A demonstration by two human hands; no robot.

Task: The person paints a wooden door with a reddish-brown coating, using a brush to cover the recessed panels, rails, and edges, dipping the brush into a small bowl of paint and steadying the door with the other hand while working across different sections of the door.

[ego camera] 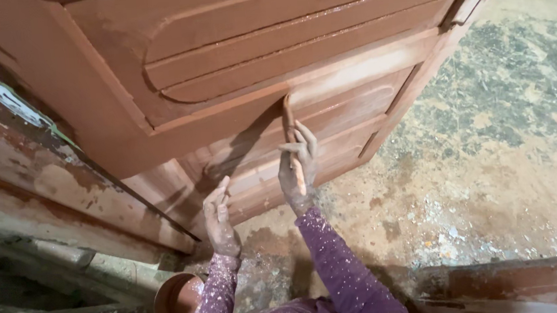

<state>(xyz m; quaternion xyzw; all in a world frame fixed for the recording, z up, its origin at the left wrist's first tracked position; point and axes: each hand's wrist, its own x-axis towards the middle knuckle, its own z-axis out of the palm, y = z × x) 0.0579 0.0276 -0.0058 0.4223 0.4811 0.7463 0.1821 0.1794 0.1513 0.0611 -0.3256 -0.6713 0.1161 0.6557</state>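
Place: a rough workshop or building site where painting is done.
Door: a big panelled wooden door stands on the ground, covered in wet red-brown paint.
Floor: bare concrete floor, dusty, with paint stains and white flecks.
Wall: the old wall at the left has peeling, patchy colour.
Bucket: a small bucket the same red-brown as the door stands on the floor.
Clothes: the sleeves are speckled with paint.
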